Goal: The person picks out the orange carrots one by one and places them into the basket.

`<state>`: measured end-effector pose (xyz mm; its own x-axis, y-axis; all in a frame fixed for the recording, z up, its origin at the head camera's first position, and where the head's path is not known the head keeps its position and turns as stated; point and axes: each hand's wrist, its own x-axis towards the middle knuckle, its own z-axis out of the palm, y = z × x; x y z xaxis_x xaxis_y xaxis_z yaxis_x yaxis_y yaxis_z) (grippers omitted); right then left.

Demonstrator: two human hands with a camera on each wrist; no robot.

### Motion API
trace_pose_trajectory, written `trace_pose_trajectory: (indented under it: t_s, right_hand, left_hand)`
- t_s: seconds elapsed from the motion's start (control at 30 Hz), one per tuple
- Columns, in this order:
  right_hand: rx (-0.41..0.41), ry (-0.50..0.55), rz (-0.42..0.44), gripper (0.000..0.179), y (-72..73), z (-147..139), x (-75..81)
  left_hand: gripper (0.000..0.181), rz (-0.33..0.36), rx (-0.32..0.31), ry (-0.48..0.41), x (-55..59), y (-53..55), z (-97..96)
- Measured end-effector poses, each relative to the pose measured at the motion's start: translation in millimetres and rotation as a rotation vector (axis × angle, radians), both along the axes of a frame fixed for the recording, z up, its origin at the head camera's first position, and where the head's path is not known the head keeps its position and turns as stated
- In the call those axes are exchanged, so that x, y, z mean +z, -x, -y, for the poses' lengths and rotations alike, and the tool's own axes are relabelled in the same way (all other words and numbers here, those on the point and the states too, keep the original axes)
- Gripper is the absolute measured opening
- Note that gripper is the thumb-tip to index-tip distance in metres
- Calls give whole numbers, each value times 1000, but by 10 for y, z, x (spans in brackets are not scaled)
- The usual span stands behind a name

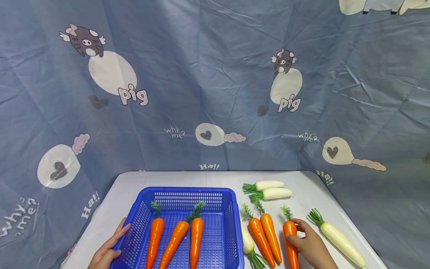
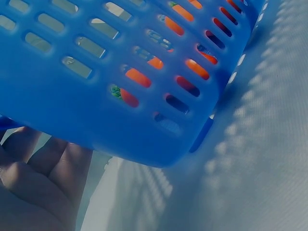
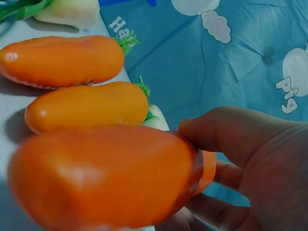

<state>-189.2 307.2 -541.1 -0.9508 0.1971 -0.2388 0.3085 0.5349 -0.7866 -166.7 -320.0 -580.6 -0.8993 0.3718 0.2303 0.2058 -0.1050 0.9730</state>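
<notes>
My right hand (image 1: 310, 244) grips an orange carrot (image 1: 290, 233) by its sides, thumb on one side and fingers on the other. In the right wrist view the gripped carrot (image 3: 103, 175) fills the foreground, its tip end towards the camera. Two more carrots (image 1: 261, 237) lie to its left, and a white radish (image 1: 342, 243) lies to the right of that hand. My left hand (image 1: 106, 248) rests against the left rim of a blue plastic basket (image 1: 193, 189), fingers nearly straight. Its fingertips pass behind the rim in the left wrist view. Three carrots (image 1: 196, 239) lie inside the basket.
Two white radishes (image 1: 273, 188) lie at the back right of the white table (image 1: 302, 183). Another radish (image 1: 248, 239) lies along the basket's right wall, partly hidden. A blue printed cloth (image 1: 215, 93) hangs behind the table and along both sides.
</notes>
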Motion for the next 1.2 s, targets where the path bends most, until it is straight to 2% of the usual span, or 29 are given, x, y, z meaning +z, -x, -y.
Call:
trace_pose_trajectory:
  t_s: [0.23, 0.37, 0.63, 0.9, 1.2]
  right_hand:
    - [7, 55, -15, 71, 11, 56, 17]
    - [2, 60, -16, 72, 15, 79, 10]
    - [-22, 125, -13, 71, 23, 180, 28]
    - [-44, 130, -21, 70, 42, 236, 48]
    - [-30, 180, -50, 69, 52, 314, 78]
  left_hand:
    - [69, -45, -36, -35, 6, -9, -11]
    - [68, -39, -56, -57, 6, -18, -5]
    - [68, 22, 26, 3, 8, -26, -3]
    - [68, 94, 103, 69, 22, -19, -23]
    - [67, 116, 164, 103, 34, -14, -55]
